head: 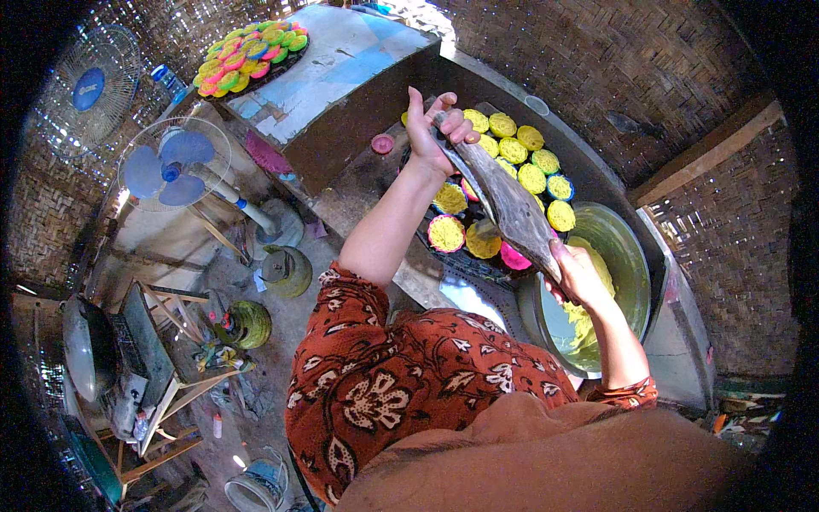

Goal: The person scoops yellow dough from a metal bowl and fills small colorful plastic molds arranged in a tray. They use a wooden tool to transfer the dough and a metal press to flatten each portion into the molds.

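My left hand has its fingers hooked over the far end of a long, weathered wooden lever press, its thumb standing up. At the near end, my right hand grips the same press. Below it, several colored molded cups filled with yellow dough strands sit on a dark round tray; the press hides some. One filled cup with a pink rim lies left of the press. Under my right forearm stands a large metal basin with yellow dough inside.
A raised ledge with blue-and-white tiles bears another heap of filled cups. A pink cup sits beside the tray. Left are a pedestal fan, green gas cylinders, a wok and a bucket. Woven walls surround me.
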